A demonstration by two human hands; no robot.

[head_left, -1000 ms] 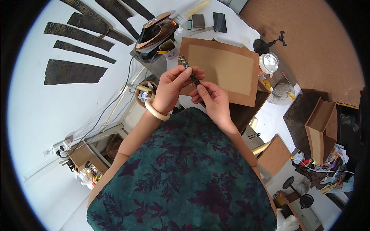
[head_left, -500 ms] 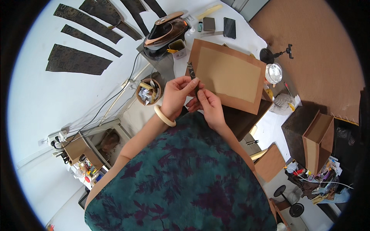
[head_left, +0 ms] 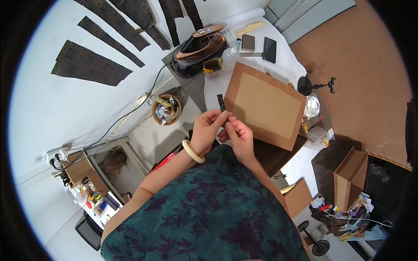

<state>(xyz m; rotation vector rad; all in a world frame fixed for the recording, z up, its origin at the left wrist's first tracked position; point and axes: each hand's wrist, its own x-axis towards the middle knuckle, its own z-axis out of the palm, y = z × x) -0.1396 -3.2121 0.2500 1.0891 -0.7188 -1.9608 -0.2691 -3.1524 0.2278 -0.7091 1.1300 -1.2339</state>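
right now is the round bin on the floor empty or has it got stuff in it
Not empty: the round bin holds crumpled white scraps. How deep they go, I cannot tell.

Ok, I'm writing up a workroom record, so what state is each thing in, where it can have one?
Dark strip, pinched, one end sticking out
Left hand, closed on the strip
Right hand, closed on the strip
Bangle, worn on the left arm
Iron, small light lit
Phone, lying flat, dark
Bottle, upright
Basket, open, scraps inside
Brown box, open
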